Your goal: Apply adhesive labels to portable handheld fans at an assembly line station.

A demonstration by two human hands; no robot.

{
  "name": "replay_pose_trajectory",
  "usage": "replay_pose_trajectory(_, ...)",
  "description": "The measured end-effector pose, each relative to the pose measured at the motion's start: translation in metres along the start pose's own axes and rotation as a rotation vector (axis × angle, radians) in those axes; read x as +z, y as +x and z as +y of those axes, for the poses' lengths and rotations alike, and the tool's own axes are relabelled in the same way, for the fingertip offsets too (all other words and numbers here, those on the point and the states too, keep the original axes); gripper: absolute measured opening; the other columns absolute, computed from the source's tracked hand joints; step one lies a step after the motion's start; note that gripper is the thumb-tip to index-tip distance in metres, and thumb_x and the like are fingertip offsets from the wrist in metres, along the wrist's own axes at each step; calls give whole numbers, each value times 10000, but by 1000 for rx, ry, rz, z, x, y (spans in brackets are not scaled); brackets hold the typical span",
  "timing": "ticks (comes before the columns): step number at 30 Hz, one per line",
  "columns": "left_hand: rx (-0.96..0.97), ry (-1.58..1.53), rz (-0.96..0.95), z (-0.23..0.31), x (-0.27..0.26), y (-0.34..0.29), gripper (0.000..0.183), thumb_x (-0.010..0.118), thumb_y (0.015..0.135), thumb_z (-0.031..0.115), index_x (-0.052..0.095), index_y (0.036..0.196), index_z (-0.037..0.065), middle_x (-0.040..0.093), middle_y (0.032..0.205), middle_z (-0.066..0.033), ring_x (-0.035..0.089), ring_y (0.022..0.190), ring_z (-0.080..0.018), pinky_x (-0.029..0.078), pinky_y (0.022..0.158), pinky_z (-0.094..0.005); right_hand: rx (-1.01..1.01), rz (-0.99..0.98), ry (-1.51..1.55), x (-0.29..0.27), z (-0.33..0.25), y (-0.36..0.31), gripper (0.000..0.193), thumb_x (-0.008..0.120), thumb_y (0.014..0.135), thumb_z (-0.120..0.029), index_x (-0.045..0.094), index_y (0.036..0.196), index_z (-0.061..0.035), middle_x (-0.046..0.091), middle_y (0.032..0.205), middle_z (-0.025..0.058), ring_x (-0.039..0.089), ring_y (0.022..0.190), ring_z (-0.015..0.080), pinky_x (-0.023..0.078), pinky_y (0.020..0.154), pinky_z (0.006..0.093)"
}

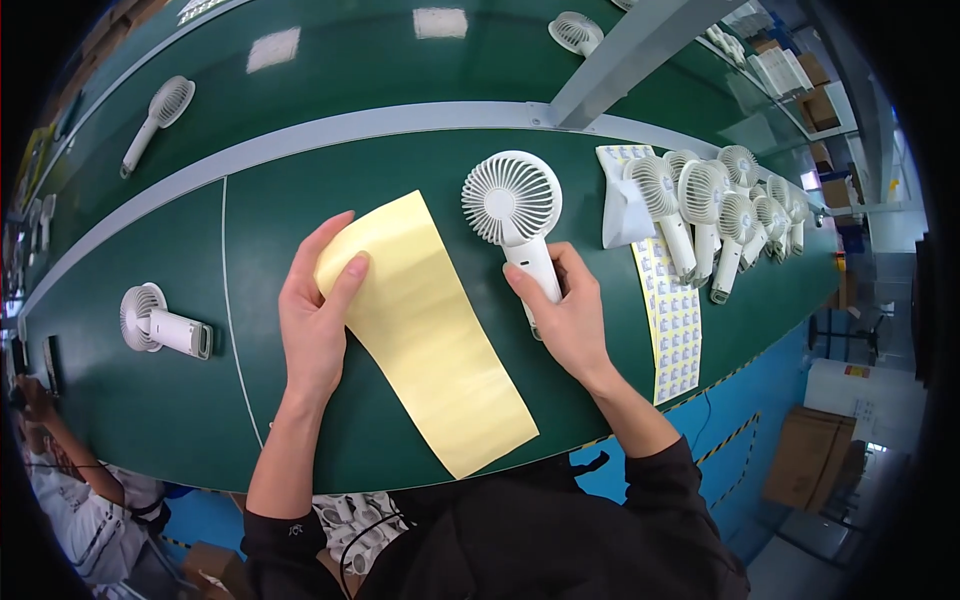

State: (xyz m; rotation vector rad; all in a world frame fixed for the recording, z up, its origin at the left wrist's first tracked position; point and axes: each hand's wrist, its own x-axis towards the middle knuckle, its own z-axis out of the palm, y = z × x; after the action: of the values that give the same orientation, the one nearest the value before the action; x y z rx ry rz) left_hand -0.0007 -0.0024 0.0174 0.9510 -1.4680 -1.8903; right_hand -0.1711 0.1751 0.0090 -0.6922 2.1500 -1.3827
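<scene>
My left hand [318,305] pinches the upper left corner of a long pale yellow paper strip [435,340], thumb on top and fingers behind. The strip slants across the green table toward me, its lower end near the table's front edge. In my right hand [565,315] is a white handheld fan [512,200], gripped by its handle with the round grille pointing away from me. Fan and strip are apart. Right of them lies a sheet of small printed stickers [672,330] on a yellow-edged backing, with a crumpled white piece [625,212] on its far part.
Several white handheld fans [735,215] are heaped at the right, partly over the sticker sheet. Another fan [165,322] lies at the left. A grey rail [400,117] with a slanting post [625,65] crosses behind. A co-worker's arm [75,445] shows at the lower left.
</scene>
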Motion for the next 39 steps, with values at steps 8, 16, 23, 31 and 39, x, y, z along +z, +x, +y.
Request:
replay_pose_trajectory(8,107,12,-74,1,-3,-1,479,623,985,82,477,1440,51,607,1238,-77,605,1062,-123,495,909,-255,-622,422,-485,2,-9,16,333,775,828,-84,628,1114,-1,578,944,74,556,800,186,460,754,334)
replay_pose_trajectory(16,148,-17,-71,2,-4,-3,426,565,1017,103,478,1429,41,604,1262,-94,587,1125,-128,478,948,-268,-245,-604,-190,10,-45,27,230,687,953,-236,664,946,-7,586,648,33,505,565,91,386,530,279)
replay_pose_trajectory(23,220,-122,368,-15,-32,21,430,489,1073,275,412,1383,-12,553,1364,-196,603,1171,-266,489,991,-377,-62,-438,396,66,-80,233,175,575,966,-107,652,993,47,665,797,96,621,582,149,482,541,279)
replay_pose_trajectory(31,241,-37,265,-14,-23,21,410,484,1076,280,453,1357,-18,554,1370,-176,580,1231,-270,469,1054,-397,174,50,637,56,-48,319,402,557,930,-87,441,1267,98,641,1071,230,731,817,281,603,683,348)
replay_pose_trajectory(39,222,72,158,-15,-14,19,287,514,1057,211,540,1259,9,607,1283,-154,605,1169,-243,493,992,-367,-457,54,-285,-81,-50,110,290,692,933,-216,666,1122,2,665,1118,141,676,850,194,518,800,331)
